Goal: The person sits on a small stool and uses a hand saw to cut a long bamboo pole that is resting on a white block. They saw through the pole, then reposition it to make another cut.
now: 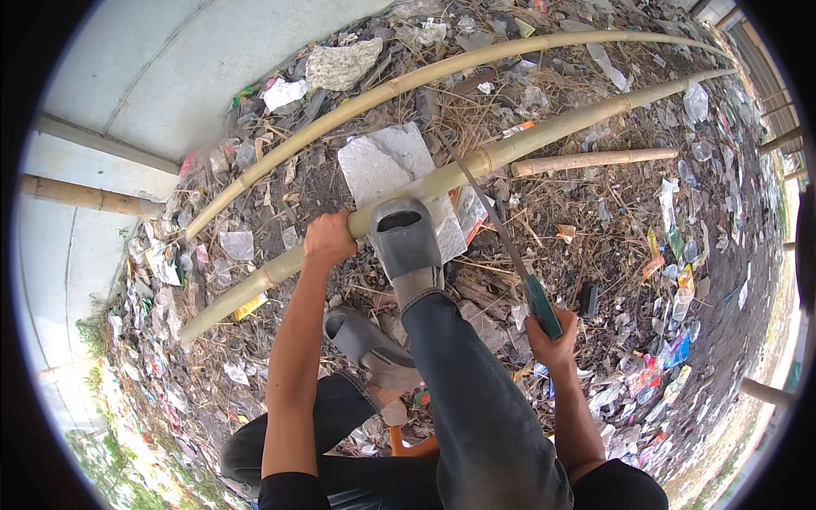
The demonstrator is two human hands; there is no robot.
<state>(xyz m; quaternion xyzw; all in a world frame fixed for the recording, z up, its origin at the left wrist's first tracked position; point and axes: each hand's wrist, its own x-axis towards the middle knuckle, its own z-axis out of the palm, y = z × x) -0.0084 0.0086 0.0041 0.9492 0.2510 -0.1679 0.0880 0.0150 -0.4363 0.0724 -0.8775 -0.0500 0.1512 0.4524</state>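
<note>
A long pale-green bamboo pole (pixel 578 123) runs slantwise from the lower left to the upper right. My left hand (pixel 330 239) is closed around it, left of my foot. One grey slipper (pixel 405 238) on my foot presses on the pole, beside a broken grey slab (pixel 387 160) that lies beneath it. My right hand (pixel 552 335) grips the green handle of a handsaw (pixel 501 229). The saw's thin blade slants up to the left and crosses the pole just right of the slipper. How deep the blade sits in the bamboo I cannot tell.
Another long bamboo pole (pixel 408 81) curves beyond the first. A short bamboo piece (pixel 595 161) lies to the right. Litter and dry straw cover the ground, with a rough stone (pixel 343 65) near the grey wall (pixel 212 51). My other slippered foot (pixel 361 336) stands nearer.
</note>
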